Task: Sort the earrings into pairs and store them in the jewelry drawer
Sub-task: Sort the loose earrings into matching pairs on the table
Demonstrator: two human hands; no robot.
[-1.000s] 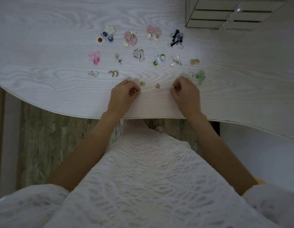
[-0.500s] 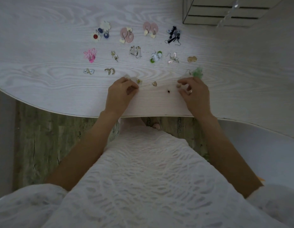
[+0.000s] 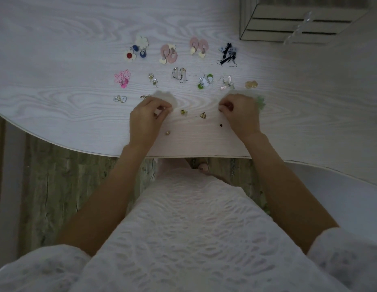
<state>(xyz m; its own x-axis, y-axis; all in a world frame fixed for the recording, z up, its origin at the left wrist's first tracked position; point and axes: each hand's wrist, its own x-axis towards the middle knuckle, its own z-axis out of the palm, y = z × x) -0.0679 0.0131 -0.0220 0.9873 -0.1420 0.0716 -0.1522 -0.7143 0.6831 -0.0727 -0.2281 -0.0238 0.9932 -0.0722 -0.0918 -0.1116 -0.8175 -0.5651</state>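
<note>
Several earring pairs lie in rows on the white table (image 3: 77,60), among them red-and-blue flowers (image 3: 137,50), pink discs (image 3: 168,53) and black drops (image 3: 227,53). My left hand (image 3: 147,119) pinches a pale, blurred flower earring (image 3: 165,98) at its fingertips. My right hand (image 3: 241,114) is pinched too, and what it holds is mostly hidden. Between the hands lie a small gold earring (image 3: 183,112) and a gold triangle earring (image 3: 202,115). A dark bit (image 3: 221,124) and a gold bit (image 3: 167,133) lie nearer the edge. A green earring (image 3: 260,102) touches my right hand.
The jewelry drawer box (image 3: 267,26) stands at the far right with its drawers shut and a clear handle (image 3: 297,28). The table's curved front edge (image 3: 204,157) runs just below my wrists. A white chair (image 3: 341,197) is at the lower right.
A dark bit appeared by my right hand, then a gold bit by my left. My right hand moved right and came back a little. My left hand barely moved.
</note>
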